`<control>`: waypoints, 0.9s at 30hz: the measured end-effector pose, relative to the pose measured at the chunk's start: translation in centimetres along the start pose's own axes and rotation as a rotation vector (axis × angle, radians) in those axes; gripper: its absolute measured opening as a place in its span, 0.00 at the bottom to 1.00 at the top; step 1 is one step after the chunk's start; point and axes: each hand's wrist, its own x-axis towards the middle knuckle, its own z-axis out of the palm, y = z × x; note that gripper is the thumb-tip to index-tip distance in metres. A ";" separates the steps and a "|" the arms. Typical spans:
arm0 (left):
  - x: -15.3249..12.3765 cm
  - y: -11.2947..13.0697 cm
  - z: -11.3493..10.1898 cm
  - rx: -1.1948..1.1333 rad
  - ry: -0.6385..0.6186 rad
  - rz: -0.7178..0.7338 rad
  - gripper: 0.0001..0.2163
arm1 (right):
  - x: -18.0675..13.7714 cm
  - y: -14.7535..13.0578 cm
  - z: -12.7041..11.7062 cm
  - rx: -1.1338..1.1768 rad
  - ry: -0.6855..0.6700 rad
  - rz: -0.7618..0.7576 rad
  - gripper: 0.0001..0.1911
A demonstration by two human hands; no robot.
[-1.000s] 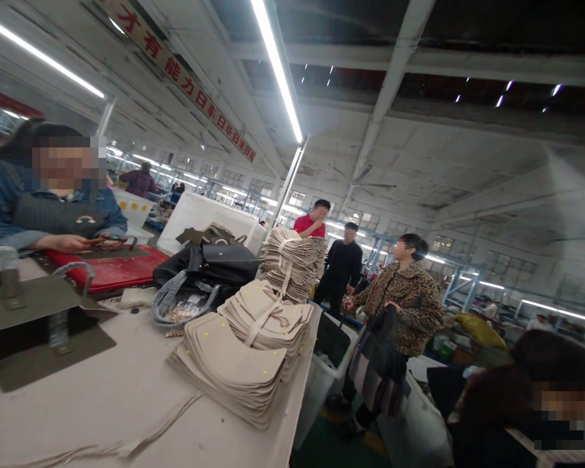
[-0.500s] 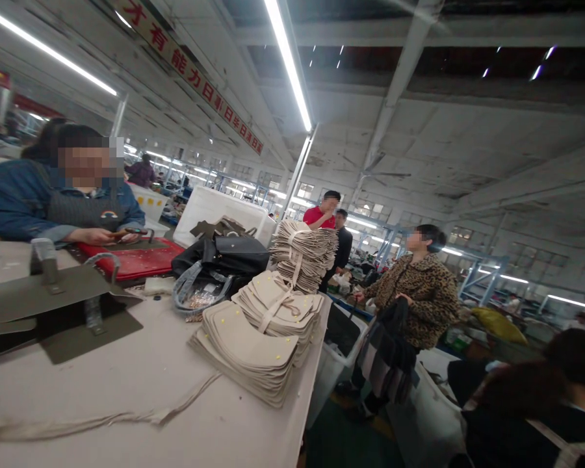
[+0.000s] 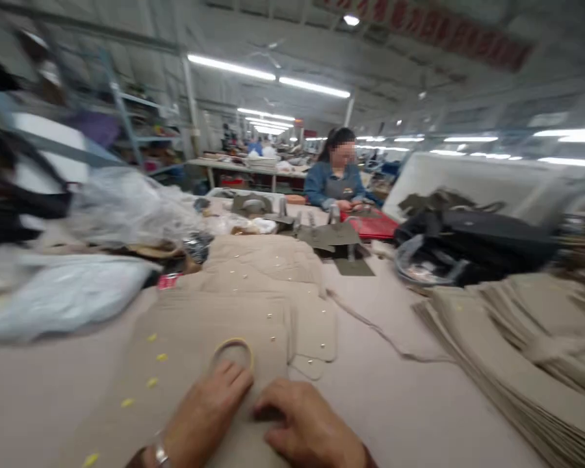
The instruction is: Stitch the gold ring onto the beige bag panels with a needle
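Note:
In the head view, tan fabric panels (image 3: pixel 195 331) lie spread in overlapping layers on the table before me. Small metal studs dot several of them, and yellow marks line the nearest one on its left side. A thin yellow-edged ring (image 3: pixel 234 340), resembling a roll of tape, is at the fingers of my left hand (image 3: pixel 209 409), which are closed against its near edge. My right hand (image 3: pixel 312 419) is just to the right, over the same panel. Its fingers are bent, with a gap between thumb and forefinger, and nothing shows in it.
Thick stacks of tan panels (image 3: pixel 507 344) lie at the right, with a black bag (image 3: pixel 487 240) behind. Clear plastic bags (image 3: pixel 127 201) and a white plastic packet (image 3: pixel 73 292) crowd the left. Across the table a person (image 3: pixel 334 175) works by a red tray (image 3: pixel 373 224).
My view has swung left and down from the aisle to the table in front of me. Both my hands, the ring and the spread panels now show; the people at right have left view.

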 end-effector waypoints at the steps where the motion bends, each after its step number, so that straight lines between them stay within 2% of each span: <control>1: -1.6 -0.6 -0.6 0.023 -0.048 -0.068 0.04 | 0.5 -0.1 0.7 0.014 0.010 0.016 0.17; 3: -2.9 -0.9 -1.3 0.032 -0.118 -0.139 0.06 | 0.8 0.2 1.1 0.038 0.010 0.023 0.19; 11: -1.9 -0.2 -2.0 -0.028 -0.172 -0.141 0.06 | 0.1 -0.3 0.5 0.094 -0.028 0.108 0.22; 14: -2.2 -0.4 -2.1 -0.058 -0.148 -0.154 0.06 | 0.1 -0.2 0.7 0.118 -0.064 0.126 0.22; 16: -2.3 -0.5 -2.2 -0.130 -0.066 -0.144 0.06 | 0.1 0.2 0.6 0.170 -0.062 0.158 0.20; 18: -2.3 -0.3 -2.6 -0.266 0.044 -0.126 0.07 | 0.2 0.5 0.2 0.255 0.037 0.185 0.14; 20: -2.1 0.0 -3.2 -0.400 0.119 -0.115 0.08 | 0.5 0.4 -0.3 0.315 0.215 0.166 0.09; 22: -1.9 0.5 -3.8 -0.444 0.159 -0.100 0.10 | 0.8 -0.1 -0.8 0.317 0.354 0.088 0.09; 27: -1.6 0.9 -3.7 -0.286 0.258 -0.050 0.20 | 1.4 -1.8 -1.4 0.215 0.424 -0.143 0.09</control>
